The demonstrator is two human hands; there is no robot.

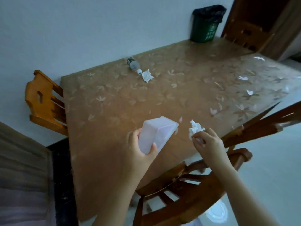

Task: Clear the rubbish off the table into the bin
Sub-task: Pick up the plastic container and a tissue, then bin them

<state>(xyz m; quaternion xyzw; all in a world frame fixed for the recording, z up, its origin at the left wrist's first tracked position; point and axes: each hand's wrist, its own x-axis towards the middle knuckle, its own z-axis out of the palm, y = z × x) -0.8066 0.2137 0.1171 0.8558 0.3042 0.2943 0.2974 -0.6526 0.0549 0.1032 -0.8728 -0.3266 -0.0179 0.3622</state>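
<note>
Head view, looking down over a wooden slat-back chair point(187, 185) tucked at the near edge of a table with a brown leaf-patterned cover point(114, 111).

Just above that edge, the left hand point(140, 149) grips one end of a translucent pale rectangular plastic box point(156, 134). Its fingers and thumb curl round the box's sides, and the box tilts up off the table. Beside it, the right hand point(208, 142) pinches a crumpled white tissue point(195, 129) between thumb and fingertips, close to the near right corner.

Farther off, near the far left edge, a clear plastic bottle with a green-and-white cap point(133, 64) lies on its side. A second crumpled white tissue point(147, 75) lies just beside the cap.

A green slatted bin with a black liner point(206, 25) stands at the far edge, well apart from both hands. Whether it sits on the table or behind it cannot be told. A few small white shapes point(242, 77) near the right edge may be scraps or glare.

Both hands are loaded, and the bin is a long reach away. The lightly pinched tissue could drop short. The box, held at one end only, could slip. The lying bottle could roll off the edge if nudged.
</note>
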